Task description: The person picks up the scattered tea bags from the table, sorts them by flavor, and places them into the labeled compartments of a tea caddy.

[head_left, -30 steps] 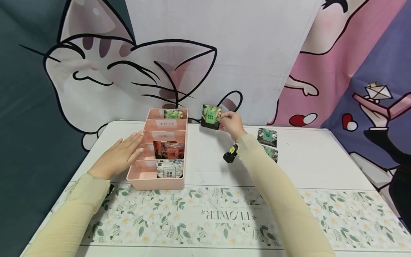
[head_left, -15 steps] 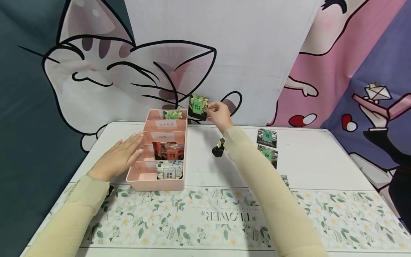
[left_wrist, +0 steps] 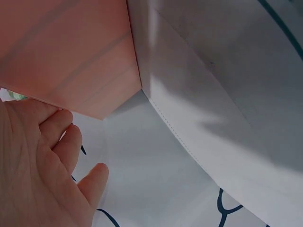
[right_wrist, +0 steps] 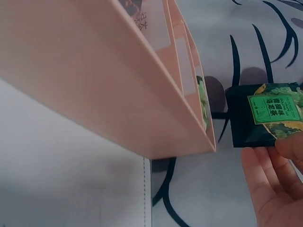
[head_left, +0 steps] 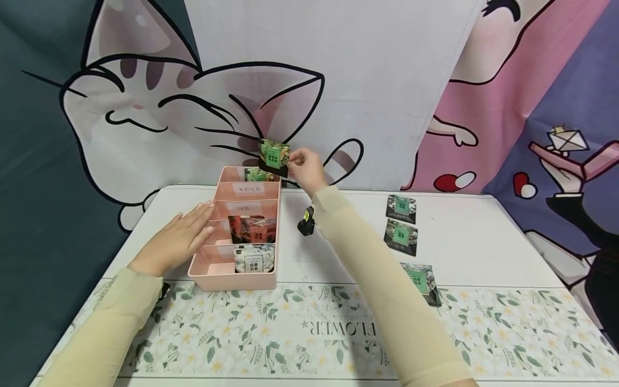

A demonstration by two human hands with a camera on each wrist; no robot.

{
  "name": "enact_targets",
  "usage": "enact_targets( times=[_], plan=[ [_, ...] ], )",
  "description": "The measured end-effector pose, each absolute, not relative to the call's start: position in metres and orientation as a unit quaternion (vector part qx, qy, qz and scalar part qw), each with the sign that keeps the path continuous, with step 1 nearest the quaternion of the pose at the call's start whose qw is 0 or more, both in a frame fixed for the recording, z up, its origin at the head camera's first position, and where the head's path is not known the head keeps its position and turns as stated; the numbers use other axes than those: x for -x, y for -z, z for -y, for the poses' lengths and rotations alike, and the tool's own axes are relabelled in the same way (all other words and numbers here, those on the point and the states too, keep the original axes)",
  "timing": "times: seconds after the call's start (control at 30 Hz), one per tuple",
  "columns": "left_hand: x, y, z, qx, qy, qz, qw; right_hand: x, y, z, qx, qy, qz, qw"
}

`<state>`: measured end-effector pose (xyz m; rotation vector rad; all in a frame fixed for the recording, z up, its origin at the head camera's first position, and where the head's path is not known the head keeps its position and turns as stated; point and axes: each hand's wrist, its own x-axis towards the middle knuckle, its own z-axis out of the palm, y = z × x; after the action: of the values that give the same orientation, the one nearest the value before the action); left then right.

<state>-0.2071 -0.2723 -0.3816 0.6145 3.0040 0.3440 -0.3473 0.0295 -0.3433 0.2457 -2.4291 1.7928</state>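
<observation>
A green and black tea bag packet hangs upright above the far right corner of a pink divided box. My right hand pinches it by its right edge; in the right wrist view the packet shows a bright green label. My left hand lies with straight fingers against the box's left rim, seen also in the left wrist view beside the pink wall. Inside the box are a green packet at the far end, red packets nearer, and a white packet in the nearest compartment.
Right of the box, a dark green packet, a second packet and a third packet lie in a column on the white table. Cloth with a cat print hangs behind. A flowered strip crosses the table's front.
My right hand has carried the green packet leftward and up, from right of the box to above its far end. My left hand has stayed on the rim.
</observation>
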Motion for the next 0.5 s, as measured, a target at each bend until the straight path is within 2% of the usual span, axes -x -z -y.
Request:
enact_targets(
  times=[0.5],
  plan=[
    [0.207, 0.383, 0.273, -0.196, -0.118, -0.973, 0.026, 0.35, 0.355, -0.008, -0.066, -0.538, 0.837, 0.075]
  ],
)
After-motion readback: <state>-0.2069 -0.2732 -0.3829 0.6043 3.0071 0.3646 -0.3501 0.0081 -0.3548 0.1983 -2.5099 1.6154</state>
